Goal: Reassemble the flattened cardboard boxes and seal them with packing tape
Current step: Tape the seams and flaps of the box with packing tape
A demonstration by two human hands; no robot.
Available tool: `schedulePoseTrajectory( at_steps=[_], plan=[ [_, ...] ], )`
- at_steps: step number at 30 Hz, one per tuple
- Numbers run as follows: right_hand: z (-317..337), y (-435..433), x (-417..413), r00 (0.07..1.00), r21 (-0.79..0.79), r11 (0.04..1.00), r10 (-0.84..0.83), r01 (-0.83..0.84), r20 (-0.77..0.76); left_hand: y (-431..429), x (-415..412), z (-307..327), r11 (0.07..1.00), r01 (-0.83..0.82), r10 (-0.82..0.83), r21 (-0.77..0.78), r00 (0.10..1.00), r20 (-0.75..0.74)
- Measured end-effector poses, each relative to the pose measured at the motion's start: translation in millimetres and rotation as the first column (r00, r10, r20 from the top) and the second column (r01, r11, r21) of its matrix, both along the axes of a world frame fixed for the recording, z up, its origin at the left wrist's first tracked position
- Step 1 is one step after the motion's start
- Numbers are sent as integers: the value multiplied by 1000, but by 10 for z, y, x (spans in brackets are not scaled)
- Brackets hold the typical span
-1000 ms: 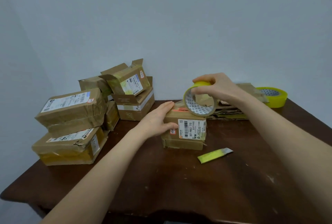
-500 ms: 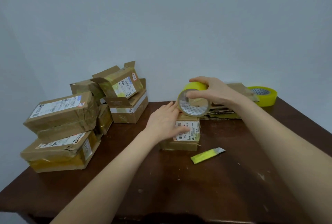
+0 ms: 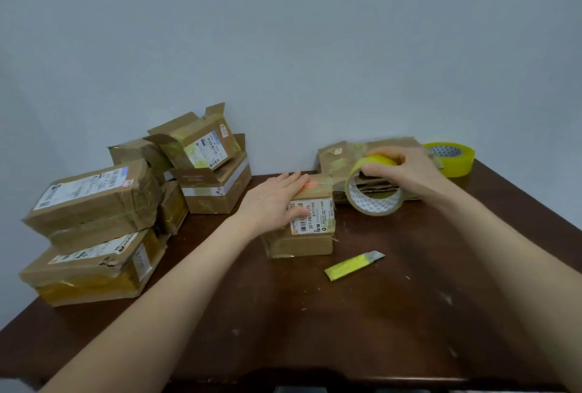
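Head view shows the small box (image 3: 302, 240) on the table (image 3: 409, 329) with your left hand (image 3: 274, 203) laid flat on its top, fingers straight, and your right hand (image 3: 406, 169) curled round the tape roll (image 3: 373, 205), held low just beside the box's right edge. Press that palm down firmly, draw the roll taut and down over the edge, then rub the strip flat before reaching for the cutter (image 3: 349, 266) near the box's front. The flattened cardboard (image 3: 343, 153) behind the roll is partly covered, so you cannot count it. The seam lies hidden under your palm, and the strip itself is too clear to make out.
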State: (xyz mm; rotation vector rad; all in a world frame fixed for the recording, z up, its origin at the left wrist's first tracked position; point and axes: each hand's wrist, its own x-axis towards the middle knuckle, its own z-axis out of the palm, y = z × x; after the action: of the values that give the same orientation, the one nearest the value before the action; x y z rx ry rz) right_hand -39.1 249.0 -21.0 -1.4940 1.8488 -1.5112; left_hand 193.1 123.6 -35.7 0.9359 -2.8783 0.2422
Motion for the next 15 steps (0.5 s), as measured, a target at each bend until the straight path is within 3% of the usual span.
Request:
schedulePoseTrajectory(
  at_steps=[6, 9, 12, 15],
  plan=[
    [-256, -82, -91, 998, 67, 996, 54, -55, 15, -53, 23, 24, 994, 91, -92, 52, 996, 14],
    [-322, -157, -101, 992, 149, 982, 121, -117, -17, 26, -69, 56, 998, 17, -17, 58, 1000, -11],
    [-407, -229, -91, 989, 154, 980, 137, -128, -50, 227, -333, -35, 991, -135, 137, 21, 981, -140],
    [-432, -192, -113, 990, 132, 981, 143, -144, 19, 282, -525, -148, 980, -189, 179, -65, 975, -133]
  ],
)
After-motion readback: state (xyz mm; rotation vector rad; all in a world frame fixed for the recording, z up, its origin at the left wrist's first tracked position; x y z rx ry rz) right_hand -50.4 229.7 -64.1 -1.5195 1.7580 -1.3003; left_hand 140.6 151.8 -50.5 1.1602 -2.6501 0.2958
